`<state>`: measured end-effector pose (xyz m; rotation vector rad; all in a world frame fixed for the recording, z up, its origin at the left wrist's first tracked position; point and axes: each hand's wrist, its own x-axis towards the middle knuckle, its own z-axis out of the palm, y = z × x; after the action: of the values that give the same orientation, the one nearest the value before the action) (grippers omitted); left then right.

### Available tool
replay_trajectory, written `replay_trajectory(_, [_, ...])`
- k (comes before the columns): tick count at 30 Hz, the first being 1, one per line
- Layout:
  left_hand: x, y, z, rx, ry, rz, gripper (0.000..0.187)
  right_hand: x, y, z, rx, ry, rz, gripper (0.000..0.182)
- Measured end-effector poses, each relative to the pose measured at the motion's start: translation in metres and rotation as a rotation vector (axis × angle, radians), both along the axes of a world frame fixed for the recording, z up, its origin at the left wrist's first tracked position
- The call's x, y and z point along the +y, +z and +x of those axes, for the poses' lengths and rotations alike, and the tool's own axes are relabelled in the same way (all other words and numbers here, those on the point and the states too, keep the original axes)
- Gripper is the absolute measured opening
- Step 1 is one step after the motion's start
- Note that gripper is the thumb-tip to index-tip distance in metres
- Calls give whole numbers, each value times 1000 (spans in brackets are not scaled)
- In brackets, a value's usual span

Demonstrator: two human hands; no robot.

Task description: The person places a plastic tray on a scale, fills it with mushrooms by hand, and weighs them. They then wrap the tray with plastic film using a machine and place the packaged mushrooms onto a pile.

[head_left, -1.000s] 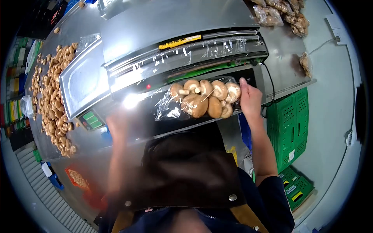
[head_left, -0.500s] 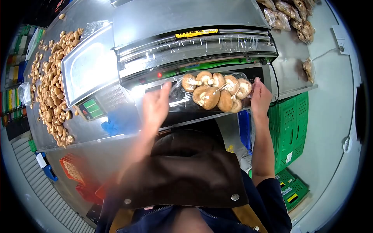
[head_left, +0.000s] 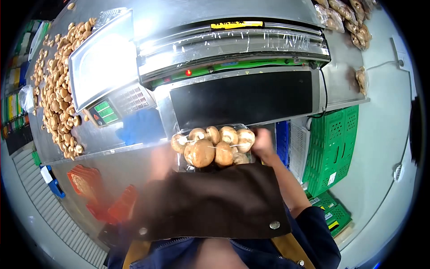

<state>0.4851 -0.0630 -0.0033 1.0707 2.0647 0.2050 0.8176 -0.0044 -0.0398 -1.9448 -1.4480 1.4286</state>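
A film-wrapped tray of brown mushrooms [head_left: 202,153] is held close against the dark apron. At its right end is my right hand [head_left: 263,142], its fingers closed on the pack's edge. My left hand [head_left: 160,158] is by the left end, smeared by motion, its fingers not distinct. Behind the pack lies a black plate [head_left: 242,98] in front of the wrapping machine [head_left: 233,49], which has a red light and clear film on its rollers.
Loose mushrooms [head_left: 58,94] are heaped at the left, beside a scale with a metal pan [head_left: 103,62]. A blue cloth [head_left: 139,127] lies near the scale. Bagged mushrooms [head_left: 331,19] sit back right. Green crates [head_left: 333,148] and red baskets [head_left: 87,179] are below.
The mushroom pack has moved from over the black plate toward my body and slightly left. Both hands have come nearer with it, leaving the black plate uncovered.
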Motion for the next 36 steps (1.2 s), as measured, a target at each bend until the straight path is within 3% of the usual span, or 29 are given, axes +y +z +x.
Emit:
replay_trajectory(1, [-2,-21,0,-173,67,2,30,0,-3,-17,55,15,-9,16])
replay_trajectory(3, [21,27,41,-656,556,158,19,2,17,-39,290,187,-69,16])
replay_trajectory(4, [29,38,44,-735,554,234,17,6,33,-51,428,303,-85,17])
replay_trajectory(5, [32,49,45,-745,408,336,15,11,50,-64,566,422,-92,17])
replay_trajectory(8, [67,75,39,-521,-400,917,16,27,89,-102,814,660,-70,18])
replay_trajectory(10, [86,94,33,-409,-710,1223,19,40,110,-121,892,757,-43,19])
replay_trajectory(12, [89,108,24,-328,-807,1382,24,47,134,-132,975,793,9,20])
replay_trajectory(14, [79,108,17,-274,-744,1446,28,47,154,-140,1058,806,76,21])
replay_trajectory(15, [74,106,15,-253,-690,1472,29,44,141,-138,858,960,-107,20])
replay_trajectory(16, [72,118,7,-205,-755,1470,27,45,149,-141,815,1037,-26,23])
replay_trajectory(17, [69,124,1,-156,-817,1459,26,50,156,-144,671,1146,-105,24])
replay_trajectory(18, [69,125,5,-201,-747,1451,25,54,164,-147,521,1266,-174,25])
replay_trajectory(20, [67,126,16,-294,-604,1427,27,54,158,-154,531,1324,-182,26])
replay_trajectory(24, [73,121,19,-798,-901,1020,56,49,139,-161,596,1332,-142,26])
replay_trajectory(26, [68,119,27,-957,-908,905,60,48,129,-163,611,1332,-110,27])
replay_trajectory(30, [43,133,18,-1366,-717,419,59,52,87,-147,467,1285,30,28])
replay_trajectory(31, [40,135,12,-1412,-694,337,59,65,136,-145,268,956,-359,27])
replay_trajectory(32, [34,133,9,-1419,-673,281,59,74,129,-126,434,835,-227,32])
replay_trajectory(33, [31,131,7,-1421,-643,233,59,86,154,-112,529,755,-279,34])
replay_trajectory(34, [28,129,7,-1407,-612,199,59,90,172,-101,656,767,-184,40])
replay_trajectory(36, [23,124,7,-1363,-535,151,58,82,202,-97,630,1001,-172,57])
